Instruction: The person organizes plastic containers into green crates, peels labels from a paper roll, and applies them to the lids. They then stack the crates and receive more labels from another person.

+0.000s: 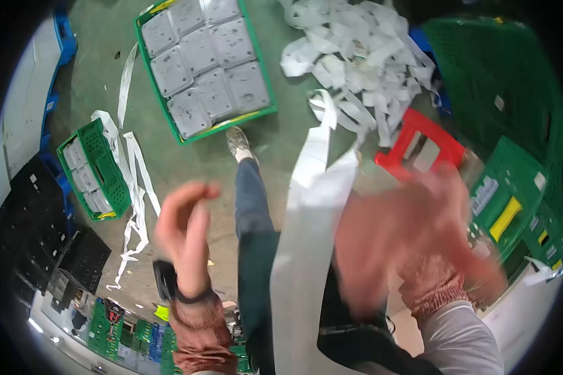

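Note:
A long white strip (306,231) runs down the middle, in front of the person's dark clothing. To its left, my left hand (184,228) is raised with curled fingers apart from the thumb and nothing visible between them. A dark watch is on that wrist. My right hand (406,231) is just right of the strip, at its edge. Motion smears its fingers, so whether it touches or holds the strip cannot be made out.
A green crate (271,94) of grey trays stands ahead, and a smaller green crate (114,169) at the left. Tangled white strips (356,56) lie on the floor at the upper right, near a red plastic piece (446,145). Green crates (507,81) stand at the right.

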Available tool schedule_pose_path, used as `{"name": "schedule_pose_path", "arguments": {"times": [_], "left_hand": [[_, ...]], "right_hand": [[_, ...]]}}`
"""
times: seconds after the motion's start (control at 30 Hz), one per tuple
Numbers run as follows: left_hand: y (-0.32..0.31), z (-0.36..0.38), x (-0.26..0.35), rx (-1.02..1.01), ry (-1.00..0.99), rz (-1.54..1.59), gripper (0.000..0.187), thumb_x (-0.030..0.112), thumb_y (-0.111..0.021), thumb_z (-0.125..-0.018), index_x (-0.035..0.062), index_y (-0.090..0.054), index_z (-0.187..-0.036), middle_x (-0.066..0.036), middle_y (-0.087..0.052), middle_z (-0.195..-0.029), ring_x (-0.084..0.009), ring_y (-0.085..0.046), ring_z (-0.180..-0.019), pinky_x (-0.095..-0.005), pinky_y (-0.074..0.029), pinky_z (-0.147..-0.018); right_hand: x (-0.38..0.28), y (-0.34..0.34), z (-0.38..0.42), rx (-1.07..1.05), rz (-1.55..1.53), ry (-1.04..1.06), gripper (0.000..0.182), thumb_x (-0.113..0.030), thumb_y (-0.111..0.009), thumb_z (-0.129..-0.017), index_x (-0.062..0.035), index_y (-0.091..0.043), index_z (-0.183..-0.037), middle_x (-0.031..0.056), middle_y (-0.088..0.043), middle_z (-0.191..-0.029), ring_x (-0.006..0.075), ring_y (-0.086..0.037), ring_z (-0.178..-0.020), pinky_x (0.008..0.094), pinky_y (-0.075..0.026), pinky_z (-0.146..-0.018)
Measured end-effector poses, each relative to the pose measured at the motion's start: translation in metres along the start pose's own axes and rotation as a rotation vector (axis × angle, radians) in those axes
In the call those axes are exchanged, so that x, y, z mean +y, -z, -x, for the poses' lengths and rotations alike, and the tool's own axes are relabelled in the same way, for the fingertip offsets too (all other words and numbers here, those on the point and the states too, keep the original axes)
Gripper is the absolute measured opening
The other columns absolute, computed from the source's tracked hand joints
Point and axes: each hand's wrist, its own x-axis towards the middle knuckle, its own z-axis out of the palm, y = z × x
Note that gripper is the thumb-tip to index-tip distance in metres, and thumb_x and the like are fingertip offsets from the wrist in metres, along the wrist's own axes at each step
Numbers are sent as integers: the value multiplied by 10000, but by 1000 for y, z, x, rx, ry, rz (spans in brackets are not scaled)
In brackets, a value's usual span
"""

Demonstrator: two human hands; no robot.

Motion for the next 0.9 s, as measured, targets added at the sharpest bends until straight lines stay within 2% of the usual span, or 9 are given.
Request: {"name": "schedule_pose_path", "arguments": {"times": [0.07,0.13,0.23,0.33,0.4,0.5,0.67,0.8,0.9], "left_hand": [[47,-85,-118,-1,234,-84,190,61,-596,-911,-44,-627,-1065,-131,-676,-1002,-169,-646,-936,-283,-497,-844],[90,-159,-221,-48,262,-253,231,111,-639,-901,-36,-630,-1078,-134,-682,-1008,-173,-651,-940,-298,-504,-843],[115,-251,-309,-110,116,-652,321,147,-699,-849,-18,-623,-1114,-145,-670,-1065,-233,-652,-979,-351,-510,-863],[119,-321,-351,-166,-167,-1074,478,168,-768,-767,9,-592,-1182,-153,-617,-1184,-301,-602,-1086,-406,-486,-917],[111,-350,-375,-174,-433,-1227,592,177,-810,-706,25,-566,-1223,-143,-572,-1233,-339,-546,-1145,-428,-464,-942],[97,-365,-361,-326,-172,-1394,664,180,-844,-660,27,-544,-1233,-122,-535,-1207,-316,-509,-1160,-409,-456,-934],[102,-377,-362,-391,-205,-1413,603,250,-891,-560,115,-605,-1073,-102,-537,-1116,-320,-508,-1117,-428,-453,-886],[93,-368,-344,-321,-269,-1390,571,283,-900,-509,101,-568,-936,-95,-552,-1075,-320,-529,-1073,-422,-441,-831],[102,-354,-329,-525,-148,-1262,546,284,-892,-524,90,-545,-899,-103,-572,-965,-331,-562,-973,-421,-443,-797]], "right_hand": [[100,53,-57,565,370,-298,266,-115,-549,-955,32,-593,-1172,84,-687,-1013,149,-651,-900,259,-494,-847],[235,134,-92,520,747,-355,275,-165,-604,-920,14,-629,-1129,123,-702,-983,175,-669,-912,294,-513,-834],[393,213,-132,250,1310,-432,383,-288,-619,-897,14,-625,-1132,243,-652,-1045,402,-631,-986,442,-500,-869],[473,227,-152,217,1530,-553,463,-404,-661,-840,20,-643,-1026,188,-626,-1034,363,-588,-1028,465,-462,-896],[497,224,-153,259,1675,-492,513,-451,-661,-828,28,-621,-1008,182,-609,-1012,352,-554,-1058,445,-432,-925],[506,228,-155,293,1702,-521,557,-517,-663,-804,12,-626,-973,157,-593,-974,330,-533,-1038,426,-408,-895],[517,235,-166,380,1619,-646,615,-610,-654,-733,-39,-658,-961,128,-644,-994,276,-550,-1010,400,-359,-931],[500,231,-171,230,1624,-589,573,-556,-655,-773,-11,-589,-936,139,-650,-701,328,-662,-742,454,-501,-683],[481,224,-146,41,1584,-452,519,-516,-658,-777,-18,-545,-872,143,-619,-612,339,-645,-590,458,-498,-545]]}}
